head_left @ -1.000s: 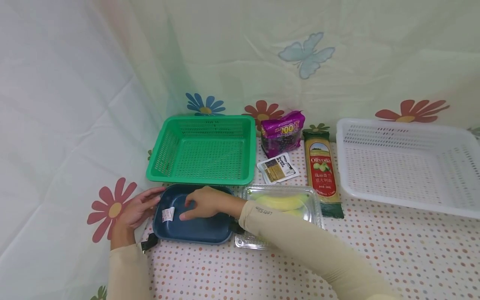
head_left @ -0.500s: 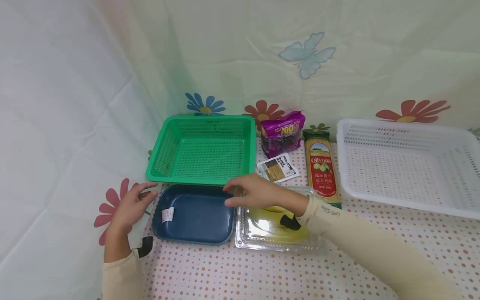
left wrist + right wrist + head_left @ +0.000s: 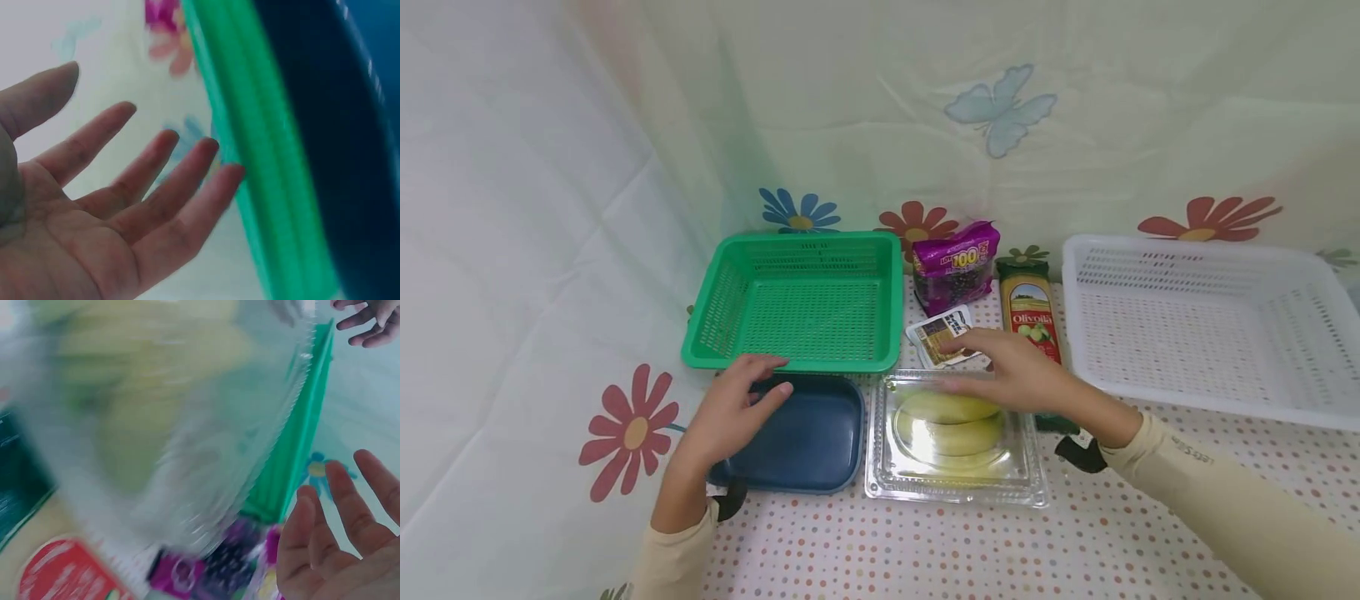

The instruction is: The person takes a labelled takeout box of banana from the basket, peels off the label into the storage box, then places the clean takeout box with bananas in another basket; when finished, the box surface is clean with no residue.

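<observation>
My left hand [image 3: 726, 417] hovers over the left part of a dark blue tray [image 3: 820, 442], its fingers loosely spread and holding nothing, as the left wrist view also shows. Above the upper right corner of a clear plastic box [image 3: 880, 483] with bananas [image 3: 951, 429] inside hangs my right hand [image 3: 1022, 371]. Its fingers are relaxed, with nothing between them. The hand partly covers a small white-and-brown packet [image 3: 936, 337] and a pack of Olivoila pasta [image 3: 1026, 304]. In the right wrist view the box [image 3: 187, 506] is blurred.
A green basket [image 3: 891, 317] stands behind the blue tray. To its right is a purple bag [image 3: 955, 267] marked 100. A white basket [image 3: 1075, 333] stands at the right. Curtain-like sheets [image 3: 850, 100] rise at the back and left of the dotted tablecloth [image 3: 820, 550].
My right hand has moved right, from over the blue tray to above the banana box. The left hand drew back from the tray's edge, then came right over the tray. The view shifted slightly.
</observation>
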A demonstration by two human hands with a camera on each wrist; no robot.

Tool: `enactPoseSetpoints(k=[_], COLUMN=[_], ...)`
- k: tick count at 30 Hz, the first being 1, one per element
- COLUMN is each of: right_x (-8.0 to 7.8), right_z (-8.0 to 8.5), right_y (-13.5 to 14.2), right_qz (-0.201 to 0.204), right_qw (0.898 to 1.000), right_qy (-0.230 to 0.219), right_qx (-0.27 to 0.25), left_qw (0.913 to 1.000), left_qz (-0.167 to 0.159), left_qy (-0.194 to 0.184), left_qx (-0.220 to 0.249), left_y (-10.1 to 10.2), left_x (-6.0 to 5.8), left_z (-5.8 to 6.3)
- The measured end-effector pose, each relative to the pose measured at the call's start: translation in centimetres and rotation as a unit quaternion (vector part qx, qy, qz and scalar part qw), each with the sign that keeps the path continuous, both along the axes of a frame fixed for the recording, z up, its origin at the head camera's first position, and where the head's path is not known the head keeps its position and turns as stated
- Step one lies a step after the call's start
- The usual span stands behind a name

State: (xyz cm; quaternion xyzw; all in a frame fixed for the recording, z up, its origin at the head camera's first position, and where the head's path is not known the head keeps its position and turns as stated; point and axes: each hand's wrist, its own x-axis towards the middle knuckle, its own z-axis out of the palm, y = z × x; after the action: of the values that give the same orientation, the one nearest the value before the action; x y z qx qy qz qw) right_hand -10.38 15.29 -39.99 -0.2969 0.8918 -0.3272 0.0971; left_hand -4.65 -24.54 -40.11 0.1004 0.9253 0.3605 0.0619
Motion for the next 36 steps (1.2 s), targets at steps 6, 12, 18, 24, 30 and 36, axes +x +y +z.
enactPoseSetpoints(k=[6,12,18,24,30,36], right_x=[2.1,4.3,5.9,6.9,7.2,7.5], right_z=[-0.1,-0.2,-1.1,-2.2,-3.5,-4.5], right_y=[3.3,5.7,6.7,7.4,7.7,7.5], right_qz=[-0.031,-0.060,-0.070,-0.079,-0.068,-0.058], right_qw=[0.997,0.993,0.992,0.992,0.993,0.994], right_qy=[0.052,0.060,0.059,0.041,0.058,0.053], right_qx=[0.055,0.079,0.088,0.091,0.082,0.072], left_qw=[0.9962,0.9894,0.9859,0.9855,0.9854,0.9858], left_qz=[-0.076,-0.127,-0.152,-0.153,-0.145,-0.145], left_qy=[-0.042,-0.068,-0.069,-0.074,-0.086,-0.081], left_qx=[0.010,0.020,0.009,-0.001,-0.020,-0.023], left_y=[4.4,7.1,8.6,9.8,10.1,10.4], left_x=[-0.1,0.5,1.3,1.8,2.2,2.2], left_z=[-1.3,-2.1,-2.5,-3.1,-3.8,-3.9])
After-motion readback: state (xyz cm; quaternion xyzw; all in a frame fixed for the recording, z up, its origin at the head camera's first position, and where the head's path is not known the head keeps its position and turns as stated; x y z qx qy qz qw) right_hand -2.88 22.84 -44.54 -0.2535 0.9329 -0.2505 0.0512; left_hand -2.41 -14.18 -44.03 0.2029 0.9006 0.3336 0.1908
